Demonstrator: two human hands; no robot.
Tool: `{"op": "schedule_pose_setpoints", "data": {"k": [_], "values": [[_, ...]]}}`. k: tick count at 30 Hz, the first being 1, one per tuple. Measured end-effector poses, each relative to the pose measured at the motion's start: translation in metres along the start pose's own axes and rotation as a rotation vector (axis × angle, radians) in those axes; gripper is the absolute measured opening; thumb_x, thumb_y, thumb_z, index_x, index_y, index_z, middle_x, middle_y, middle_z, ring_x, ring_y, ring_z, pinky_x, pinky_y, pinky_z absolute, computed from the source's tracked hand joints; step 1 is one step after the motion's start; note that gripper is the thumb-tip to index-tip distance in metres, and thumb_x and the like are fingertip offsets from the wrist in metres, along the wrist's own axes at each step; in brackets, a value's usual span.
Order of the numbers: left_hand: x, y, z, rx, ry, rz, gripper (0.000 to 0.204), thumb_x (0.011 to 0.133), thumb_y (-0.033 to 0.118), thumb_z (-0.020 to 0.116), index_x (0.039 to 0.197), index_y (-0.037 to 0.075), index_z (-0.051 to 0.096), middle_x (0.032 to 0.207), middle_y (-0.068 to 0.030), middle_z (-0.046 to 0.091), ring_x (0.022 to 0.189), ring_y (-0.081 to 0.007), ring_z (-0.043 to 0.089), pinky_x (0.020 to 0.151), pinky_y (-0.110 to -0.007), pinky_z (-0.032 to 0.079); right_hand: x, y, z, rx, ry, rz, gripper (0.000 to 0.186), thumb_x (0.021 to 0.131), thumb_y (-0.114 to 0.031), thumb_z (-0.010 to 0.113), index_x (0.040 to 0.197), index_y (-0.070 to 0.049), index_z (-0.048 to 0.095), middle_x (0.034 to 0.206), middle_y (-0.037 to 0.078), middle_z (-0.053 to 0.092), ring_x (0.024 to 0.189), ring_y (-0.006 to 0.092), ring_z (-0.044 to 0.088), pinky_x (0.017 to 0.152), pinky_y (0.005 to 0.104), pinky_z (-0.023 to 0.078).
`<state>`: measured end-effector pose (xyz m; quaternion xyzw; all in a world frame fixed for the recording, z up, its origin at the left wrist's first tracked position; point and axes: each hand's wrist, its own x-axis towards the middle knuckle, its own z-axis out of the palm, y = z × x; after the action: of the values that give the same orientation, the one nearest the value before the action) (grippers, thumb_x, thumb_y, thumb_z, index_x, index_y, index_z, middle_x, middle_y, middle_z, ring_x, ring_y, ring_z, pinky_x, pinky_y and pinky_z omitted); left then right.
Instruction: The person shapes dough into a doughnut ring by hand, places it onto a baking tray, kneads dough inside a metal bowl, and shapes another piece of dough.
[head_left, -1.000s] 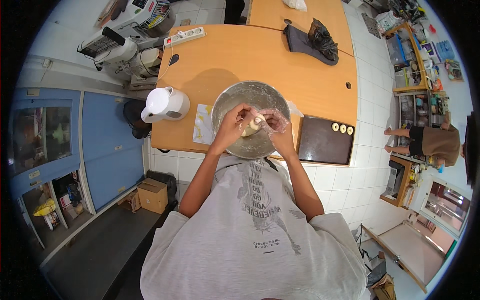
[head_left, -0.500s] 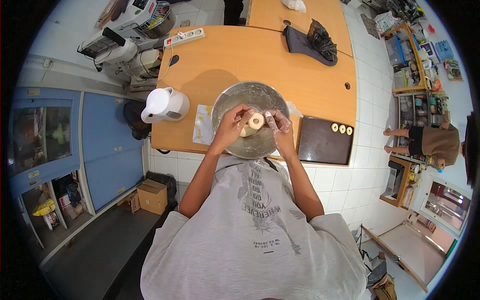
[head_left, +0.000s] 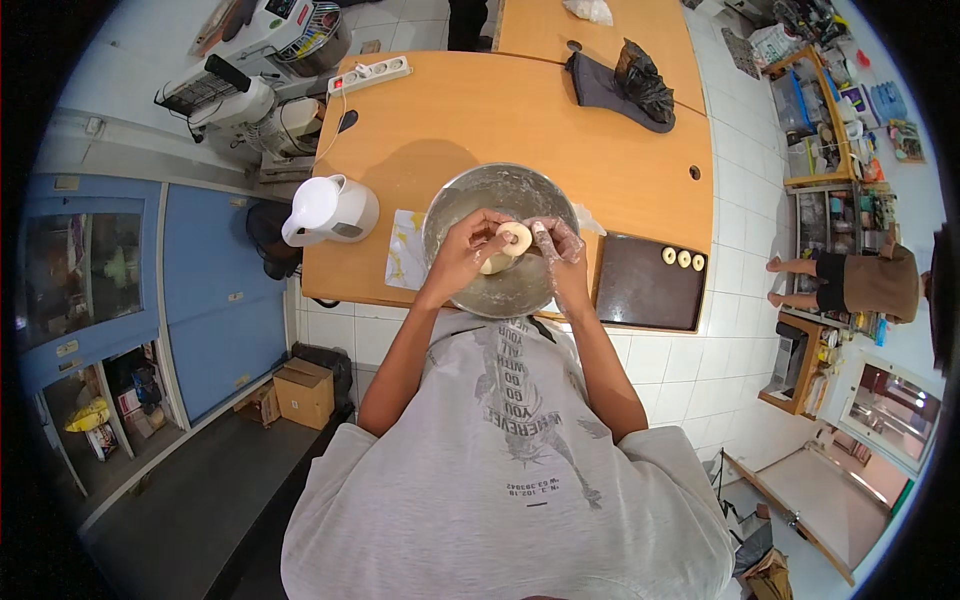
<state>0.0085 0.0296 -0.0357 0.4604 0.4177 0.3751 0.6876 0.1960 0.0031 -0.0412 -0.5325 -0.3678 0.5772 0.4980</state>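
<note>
Presently, one pale dough ring point(head_left: 523, 241) is held over the metal bowl point(head_left: 488, 298), pinched from its left by the left hand point(head_left: 470, 246), the right hand's point(head_left: 563, 251) fingers beside its right edge, grip unclear.

Bright indoor light; soft shadow across table point(head_left: 600, 170); fisheye bending, black corners

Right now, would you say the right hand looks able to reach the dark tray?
Probably yes: the dark tray lies right of the metal bowl, whose rim seems the only barrier, though the right hand is at the dough ring.
</note>
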Motion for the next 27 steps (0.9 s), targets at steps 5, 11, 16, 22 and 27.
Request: {"op": "schedule_pose_setpoints", "data": {"k": [5,11,16,22,27], "values": [[0.001,-0.002,-0.002,-0.01,0.029,0.001,0.028,0.102,0.018,0.068,0.126,0.003,0.063,0.117,-0.0085,0.07,0.109,-0.0135,0.065,0.097,-0.03,0.052,0.001,0.004,-0.003,-0.012,-0.027,0.015,0.019,0.102,-0.009,0.068,0.12,-0.002,0.067,0.109,0.004,0.072,0.101,0.0128,0.067,0.09,0.0305,0.055],[0.002,-0.001,0.001,-0.012,0.072,0.042,0.028,0.104,0.02,0.066,0.126,0.002,0.064,0.115,-0.01,0.07,0.108,-0.0141,0.065,0.097,-0.03,0.053,0.0,-0.001,0.002,-0.036,-0.105,-0.016,0.033,0.096,-0.002,0.073,0.127,-0.002,0.063,0.112,0.006,0.072,0.105,0.0147,0.068,0.097,0.032,0.054],[0.002,0.002,-0.002,0.004,0.124,0.022,0.029,0.104,0.021,0.066,0.126,0.002,0.064,0.115,-0.0104,0.071,0.108,-0.0142,0.065,0.096,-0.03,0.053,0.0,-0.005,0.001,-0.007,-0.158,-0.049,0.038,0.094,-0.001,0.074,0.13,-0.002,0.062,0.115,0.006,0.071,0.107,0.0159,0.068,0.098,0.0325,0.054],[0.0,0.005,-0.003,0.013,0.066,0.014,0.031,0.105,0.022,0.065,0.128,0.002,0.064,0.114,-0.0101,0.071,0.109,-0.0148,0.065,0.095,-0.03,0.052,0.004,0.001,-0.002,-0.044,-0.156,-0.04,0.034,0.096,-0.004,0.072,0.13,-0.003,0.063,0.116,0.006,0.071,0.104,0.0137,0.067,0.094,0.0312,0.054],[0.003,0.0,-0.002,-0.135,0.049,-0.023,0.029,0.106,0.016,0.063,0.13,0.0,0.063,0.12,-0.0124,0.07,0.113,-0.0166,0.066,0.099,-0.031,0.054,0.005,0.001,-0.002,-0.01,-0.108,0.053,0.027,0.099,-0.008,0.07,0.125,-0.003,0.066,0.113,0.004,0.072,0.102,0.0126,0.067,0.088,0.0287,0.054]]}}
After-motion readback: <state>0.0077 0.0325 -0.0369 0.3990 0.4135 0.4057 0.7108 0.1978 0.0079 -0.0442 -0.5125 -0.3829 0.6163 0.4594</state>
